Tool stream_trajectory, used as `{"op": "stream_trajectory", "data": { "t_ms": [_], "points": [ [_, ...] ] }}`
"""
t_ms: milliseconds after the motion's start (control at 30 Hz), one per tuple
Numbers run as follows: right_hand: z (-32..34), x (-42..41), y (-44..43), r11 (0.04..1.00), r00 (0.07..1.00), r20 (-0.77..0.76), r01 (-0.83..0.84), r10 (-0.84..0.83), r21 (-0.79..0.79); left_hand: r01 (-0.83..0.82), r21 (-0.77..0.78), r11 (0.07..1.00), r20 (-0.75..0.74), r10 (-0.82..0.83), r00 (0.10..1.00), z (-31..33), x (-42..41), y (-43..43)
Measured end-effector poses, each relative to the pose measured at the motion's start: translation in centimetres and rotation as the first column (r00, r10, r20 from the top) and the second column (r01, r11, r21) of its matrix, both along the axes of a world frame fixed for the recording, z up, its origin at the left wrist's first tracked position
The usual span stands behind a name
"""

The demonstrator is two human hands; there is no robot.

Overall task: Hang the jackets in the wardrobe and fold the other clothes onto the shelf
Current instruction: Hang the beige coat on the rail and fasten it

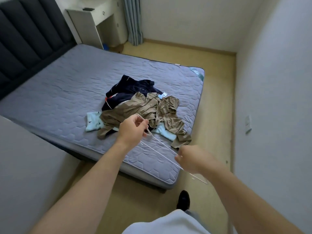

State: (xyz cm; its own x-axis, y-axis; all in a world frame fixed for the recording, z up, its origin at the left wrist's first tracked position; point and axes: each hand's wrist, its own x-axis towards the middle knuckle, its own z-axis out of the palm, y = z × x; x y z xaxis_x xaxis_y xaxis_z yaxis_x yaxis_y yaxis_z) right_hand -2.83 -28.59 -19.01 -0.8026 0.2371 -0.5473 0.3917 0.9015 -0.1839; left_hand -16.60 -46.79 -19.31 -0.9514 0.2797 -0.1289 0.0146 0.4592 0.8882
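A heap of clothes lies on the bed (59, 92): a tan garment (143, 110) on top, a navy jacket (128, 92) behind it, and light blue pieces (93, 122) at the near edge. My left hand (133, 127) pinches the hook end of thin white wire hangers (162, 149) just in front of the heap. My right hand (190, 159) grips the hangers farther along, above the bed's near corner. How many hangers there are I cannot tell.
A dark padded headboard (28, 39) stands at the left. A white desk (94, 22) and a curtain (133, 21) are at the back. A grey surface (25, 166) rises at the near left. A wooden floor (216, 98) runs along the bed's right side.
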Motion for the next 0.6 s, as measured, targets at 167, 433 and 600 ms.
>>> {"op": "stream_trajectory", "data": {
  "t_ms": [167, 433, 600],
  "points": [
    [-1.2, -7.3, 4.3, 0.995, 1.000, -0.026, 0.000, -0.003, -0.098, 0.093, -0.094, 0.991, -0.146, -0.106, 0.984, 1.5, -2.5, 6.4],
    [-3.4, -17.2, 4.7, 0.901, 0.973, -0.158, 0.086, -0.167, -0.425, 0.164, -0.083, 0.983, -0.155, -0.175, 0.972, 1.4, -8.9, 10.4],
    [-6.6, -23.2, 3.7, 0.816, 0.920, -0.112, 0.272, -0.376, -0.510, 0.240, -0.101, 0.966, -0.080, -0.248, 0.965, -1.2, -15.4, 9.1]
  ]
}}
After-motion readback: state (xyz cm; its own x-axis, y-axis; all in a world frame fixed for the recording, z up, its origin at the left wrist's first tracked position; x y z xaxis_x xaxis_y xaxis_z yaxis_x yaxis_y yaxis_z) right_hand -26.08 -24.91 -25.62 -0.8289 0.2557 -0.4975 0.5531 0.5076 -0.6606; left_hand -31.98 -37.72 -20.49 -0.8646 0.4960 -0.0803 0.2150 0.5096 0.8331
